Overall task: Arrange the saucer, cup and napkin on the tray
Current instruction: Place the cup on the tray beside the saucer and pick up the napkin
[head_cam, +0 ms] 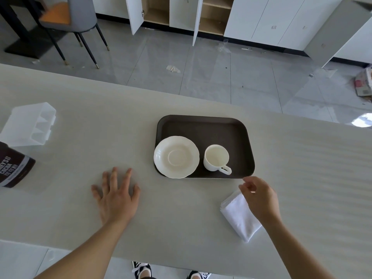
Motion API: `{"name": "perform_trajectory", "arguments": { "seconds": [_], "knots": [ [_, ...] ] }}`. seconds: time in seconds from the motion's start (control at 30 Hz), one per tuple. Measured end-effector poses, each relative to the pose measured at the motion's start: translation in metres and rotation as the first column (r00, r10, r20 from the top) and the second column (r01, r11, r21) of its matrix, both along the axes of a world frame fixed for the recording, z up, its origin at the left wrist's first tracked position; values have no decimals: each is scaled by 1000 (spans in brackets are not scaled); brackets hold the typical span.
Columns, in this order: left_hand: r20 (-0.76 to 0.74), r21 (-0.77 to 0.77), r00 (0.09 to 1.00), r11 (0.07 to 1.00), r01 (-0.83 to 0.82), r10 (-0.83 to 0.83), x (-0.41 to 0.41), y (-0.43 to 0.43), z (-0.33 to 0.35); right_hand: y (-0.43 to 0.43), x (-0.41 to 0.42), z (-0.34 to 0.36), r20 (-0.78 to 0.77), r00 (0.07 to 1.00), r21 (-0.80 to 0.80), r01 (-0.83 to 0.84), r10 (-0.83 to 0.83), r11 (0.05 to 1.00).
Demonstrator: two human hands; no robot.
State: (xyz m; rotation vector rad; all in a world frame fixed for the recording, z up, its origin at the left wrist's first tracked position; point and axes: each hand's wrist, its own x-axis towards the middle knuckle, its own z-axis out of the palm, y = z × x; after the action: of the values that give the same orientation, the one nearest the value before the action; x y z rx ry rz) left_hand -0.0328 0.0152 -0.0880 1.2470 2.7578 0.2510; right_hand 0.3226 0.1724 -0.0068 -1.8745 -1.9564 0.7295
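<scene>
- Tray (203, 125) sitting dark and rectangular at centre frame on the pale table (302, 168), already carrying two of the three pieces.
- Saucer (176, 157) lying at the tray's lower left, its edge overhanging the rim; cup (216, 157) standing upright just right of it, apart, handle pointing toward the lower right.
- Right hand (259, 196) hovering over the folded white napkin (238, 216), off the tray at lower right; fingers loosely curled, apart, not yet clamped on the cloth.
- Left hand (116, 196) resting flat on the table at lower left, fingers spread, holding nothing.
- Likely step in hand: picking up the napkin; next move calling for a pinch on its top edge and a lift onto the tray's bare far half.
- Hard to tell: whether fingertips are touching cloth; brown packet (14, 168) cut off at left edge.
</scene>
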Motion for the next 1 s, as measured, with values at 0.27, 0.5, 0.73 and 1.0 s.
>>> {"name": "perform_trajectory", "arguments": {
  "seconds": [0.27, 0.5, 0.73, 1.0],
  "knots": [
    [-1, 8, 1000, 1000, 1, -1, 0, -1, 0, -20, 36, -1, 291, 955, -154, -5, 51, 988],
    [-1, 7, 1000, 1000, 5, -5, -1, -1, -1, -28, 33, -2, 446, 884, -289, -7, 141, 957],
    [8, 12, 1000, 1000, 0, 0, 0, 0, 1, -25, 24, 1, 472, 874, -350, 64, 117, 934],
    [26, 21, 1000, 1000, 3, -4, 1, -1, 3, -24, 29, 1, 219, 975, -444, 124, -27, 888]
  ]
}}
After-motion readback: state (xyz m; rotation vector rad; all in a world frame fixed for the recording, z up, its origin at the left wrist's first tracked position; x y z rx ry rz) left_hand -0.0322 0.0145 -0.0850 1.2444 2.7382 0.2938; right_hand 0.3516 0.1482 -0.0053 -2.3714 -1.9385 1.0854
